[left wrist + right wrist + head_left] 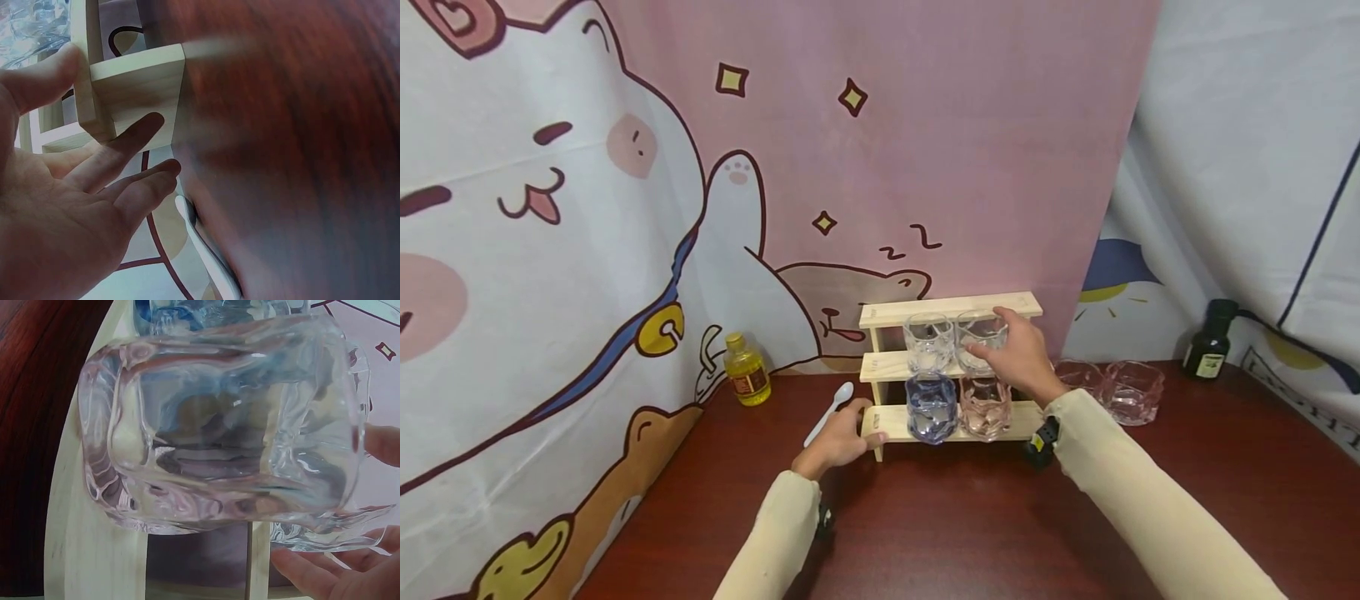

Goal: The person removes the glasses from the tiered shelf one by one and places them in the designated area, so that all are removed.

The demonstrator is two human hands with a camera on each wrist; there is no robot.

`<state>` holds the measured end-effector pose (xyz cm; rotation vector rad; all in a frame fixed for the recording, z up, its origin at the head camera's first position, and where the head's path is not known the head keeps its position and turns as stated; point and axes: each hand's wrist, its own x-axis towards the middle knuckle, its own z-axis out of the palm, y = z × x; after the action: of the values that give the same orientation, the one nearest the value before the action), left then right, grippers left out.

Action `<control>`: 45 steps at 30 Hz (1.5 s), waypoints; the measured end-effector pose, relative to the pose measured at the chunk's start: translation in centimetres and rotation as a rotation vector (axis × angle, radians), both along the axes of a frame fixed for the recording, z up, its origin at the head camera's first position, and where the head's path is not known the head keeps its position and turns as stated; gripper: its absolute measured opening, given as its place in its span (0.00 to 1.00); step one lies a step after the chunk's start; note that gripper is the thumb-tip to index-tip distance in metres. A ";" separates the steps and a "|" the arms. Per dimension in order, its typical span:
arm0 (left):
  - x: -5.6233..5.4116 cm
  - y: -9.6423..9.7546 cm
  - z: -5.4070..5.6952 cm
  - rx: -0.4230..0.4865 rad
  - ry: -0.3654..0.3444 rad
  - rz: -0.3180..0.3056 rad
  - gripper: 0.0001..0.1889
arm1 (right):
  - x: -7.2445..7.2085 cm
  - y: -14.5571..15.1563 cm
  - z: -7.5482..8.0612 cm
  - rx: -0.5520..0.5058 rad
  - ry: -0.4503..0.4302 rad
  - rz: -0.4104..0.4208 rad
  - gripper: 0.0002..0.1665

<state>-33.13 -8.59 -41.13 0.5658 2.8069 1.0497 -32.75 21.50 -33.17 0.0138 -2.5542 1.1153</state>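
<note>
A three-tier wooden rack (895,367) stands on the table. My left hand (842,435) grips the left end of its lowest shelf, the thumb at the front and fingers round the side; the left wrist view shows the shelf end (140,81) between them. On the middle shelf, my right hand (1028,354) holds a clear glass (983,333), thumb in front and fingers at its far side. Beside it stands another clear glass (929,342). Below are a blue glass (932,408) and a pink glass (986,408); the pink one (212,431) covers much of the right wrist view.
A white spoon (829,414) lies left of the rack, near a yellow oil bottle (747,371). To the right are pinkish glasses (1133,393), partly behind my right sleeve, and a dark bottle (1210,342). Printed cloth (985,167) hangs behind the table (955,533).
</note>
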 end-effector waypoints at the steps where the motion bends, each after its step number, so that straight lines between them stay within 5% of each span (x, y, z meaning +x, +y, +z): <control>1: 0.0 0.0 0.0 0.000 -0.001 0.000 0.29 | 0.0 0.0 0.0 0.000 0.001 -0.002 0.50; 27: -0.3 -0.1 0.2 0.018 -0.002 -0.013 0.29 | 1.5 2.4 1.6 0.014 0.025 -0.009 0.51; 45: -0.2 -0.1 0.4 -0.006 -0.018 0.009 0.30 | 3.9 5.7 2.6 0.035 -0.003 0.016 0.53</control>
<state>-33.30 -8.71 -40.73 0.5405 2.7983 1.0430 -28.81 27.22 -30.61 0.0411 -2.5804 1.0768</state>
